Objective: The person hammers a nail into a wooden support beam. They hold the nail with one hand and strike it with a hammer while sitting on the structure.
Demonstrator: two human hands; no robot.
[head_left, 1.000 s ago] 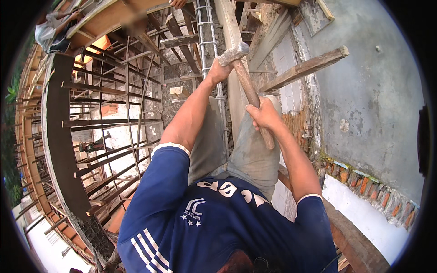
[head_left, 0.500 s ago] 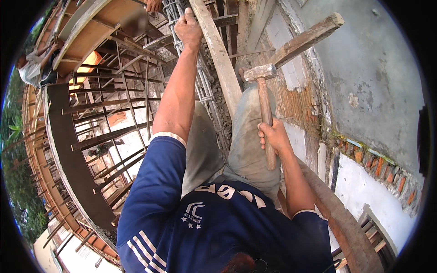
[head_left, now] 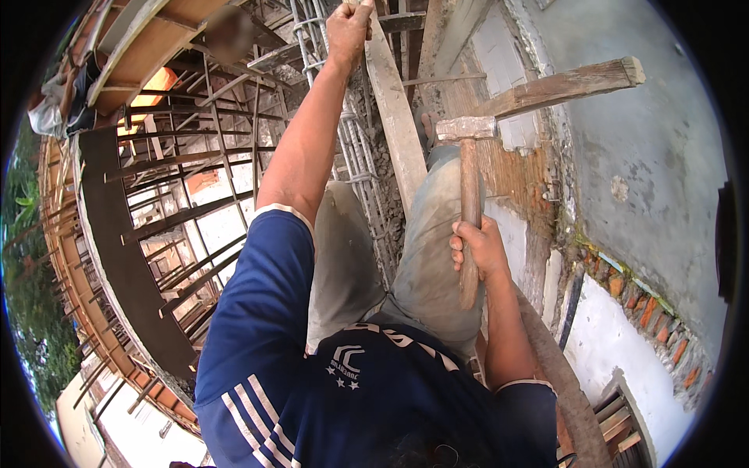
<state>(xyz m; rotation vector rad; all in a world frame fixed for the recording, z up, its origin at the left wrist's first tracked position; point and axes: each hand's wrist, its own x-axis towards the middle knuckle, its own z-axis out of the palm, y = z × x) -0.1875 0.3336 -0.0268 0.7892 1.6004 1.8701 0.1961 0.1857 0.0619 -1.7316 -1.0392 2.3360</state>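
Observation:
My right hand (head_left: 481,248) is wrapped round the wooden handle of a hammer (head_left: 469,168), low on the shaft. The hammer stands head up in front of my right thigh, its blocky, dusty metal head (head_left: 466,128) at the top. At the far edge of the view my left hand (head_left: 349,33) is closed beside the upper end of a cement-smeared wooden plank (head_left: 394,117). Whatever its fingers grip there cannot be made out. A steel rebar cage (head_left: 357,160) with tied stirrups runs under my left forearm and between my knees.
A squared timber (head_left: 566,87) juts out to the right, against a grey plastered wall (head_left: 655,148). Exposed bricks (head_left: 647,290) line that wall's lower edge. Left lies a drop with wooden scaffolding bars (head_left: 179,226) and a dark concrete beam (head_left: 117,234). Another person (head_left: 58,105) is at far left.
My left hand has moved right and farther away, from above the rebar cage to the plank's upper end. The hammer has shifted slightly right and stands more upright in my right hand.

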